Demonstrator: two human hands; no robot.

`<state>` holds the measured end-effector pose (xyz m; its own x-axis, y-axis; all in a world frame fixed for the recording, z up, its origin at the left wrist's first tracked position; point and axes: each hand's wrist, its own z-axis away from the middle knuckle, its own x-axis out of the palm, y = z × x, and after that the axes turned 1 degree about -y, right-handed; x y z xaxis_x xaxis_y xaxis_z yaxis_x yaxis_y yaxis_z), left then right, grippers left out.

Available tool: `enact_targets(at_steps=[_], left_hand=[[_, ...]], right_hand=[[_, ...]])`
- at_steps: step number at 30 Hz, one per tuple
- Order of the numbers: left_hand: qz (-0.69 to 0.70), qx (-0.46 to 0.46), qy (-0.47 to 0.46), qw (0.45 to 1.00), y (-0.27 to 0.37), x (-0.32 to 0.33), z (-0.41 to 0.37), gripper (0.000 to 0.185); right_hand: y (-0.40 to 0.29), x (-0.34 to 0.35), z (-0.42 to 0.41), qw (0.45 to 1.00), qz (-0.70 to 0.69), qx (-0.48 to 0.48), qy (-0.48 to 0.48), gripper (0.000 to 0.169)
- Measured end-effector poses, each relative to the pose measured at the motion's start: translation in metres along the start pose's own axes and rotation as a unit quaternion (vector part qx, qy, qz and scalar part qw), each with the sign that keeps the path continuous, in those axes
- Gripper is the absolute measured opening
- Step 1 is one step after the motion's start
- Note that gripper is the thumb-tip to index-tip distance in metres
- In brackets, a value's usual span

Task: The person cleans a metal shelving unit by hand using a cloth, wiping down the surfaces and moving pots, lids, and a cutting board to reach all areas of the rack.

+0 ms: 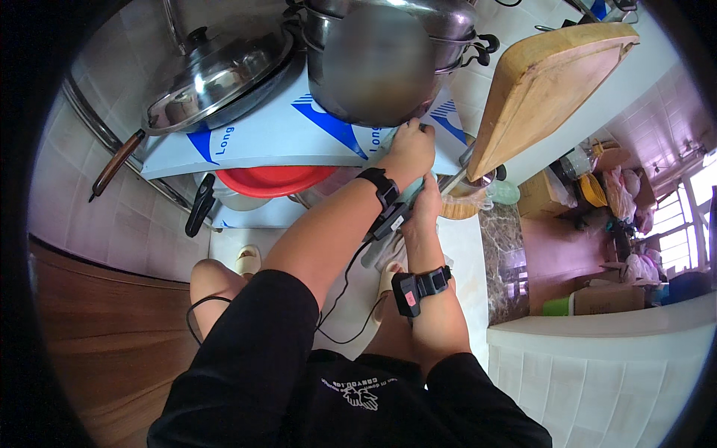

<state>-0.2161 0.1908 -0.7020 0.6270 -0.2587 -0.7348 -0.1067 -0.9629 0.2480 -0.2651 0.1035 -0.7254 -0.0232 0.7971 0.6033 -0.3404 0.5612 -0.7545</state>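
My left hand [413,147] is closed on a pale green cloth [415,189] at the front edge of a white printed sheet [263,147] lining a shelf. Just below it, my right hand [427,204] grips the lower part of the same cloth, beside a metal rack post [455,180]. A grey cloth part [392,252] hangs under the hands; whether it belongs to the same cloth cannot be told. Directly beyond my left hand stands a large stainless steel pot [316,78], partly blurred. My fingers are partly hidden by the hands themselves.
A lidded wok [213,84] with a wooden handle sits at the left of the shelf. Under it are a red plastic basin [274,180] and a black pan handle [200,206]. A thick wooden cutting board [552,95] leans at the right. A cable [341,297] hangs from my left wrist.
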Motion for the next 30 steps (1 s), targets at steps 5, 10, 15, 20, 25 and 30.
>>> enact_targets(at_steps=[5, 10, 15, 20, 25, 30], left_hand=[[0.022, -0.028, -0.026, 0.999, 0.011, -0.014, 0.028, 0.021], [0.032, -0.009, -0.004, 0.999, 0.01, -0.016, 0.027, 0.02], [0.037, -0.051, 0.015, 0.998, 0.001, 0.012, -0.006, 0.017], [0.045, -0.048, -0.016, 0.998, 0.008, 0.008, 0.008, 0.018], [0.073, -0.009, -0.022, 0.997, 0.014, -0.018, 0.02, 0.019], [0.028, -0.037, -0.031, 0.998, -0.002, 0.004, -0.001, 0.02]], right_hand=[[0.003, -0.009, 0.0, 1.0, -0.012, -0.001, 0.005, 0.028], [-0.001, 0.0, 0.003, 0.999, -0.031, 0.026, 0.001, 0.029], [0.001, -0.005, -0.005, 0.999, -0.023, 0.035, 0.003, 0.032], [-0.002, -0.005, 0.006, 1.0, 0.007, 0.009, 0.014, 0.032], [0.001, -0.009, 0.003, 0.998, -0.037, 0.044, -0.002, 0.03], [0.005, -0.002, 0.0, 0.999, -0.008, 0.044, -0.016, 0.032]])
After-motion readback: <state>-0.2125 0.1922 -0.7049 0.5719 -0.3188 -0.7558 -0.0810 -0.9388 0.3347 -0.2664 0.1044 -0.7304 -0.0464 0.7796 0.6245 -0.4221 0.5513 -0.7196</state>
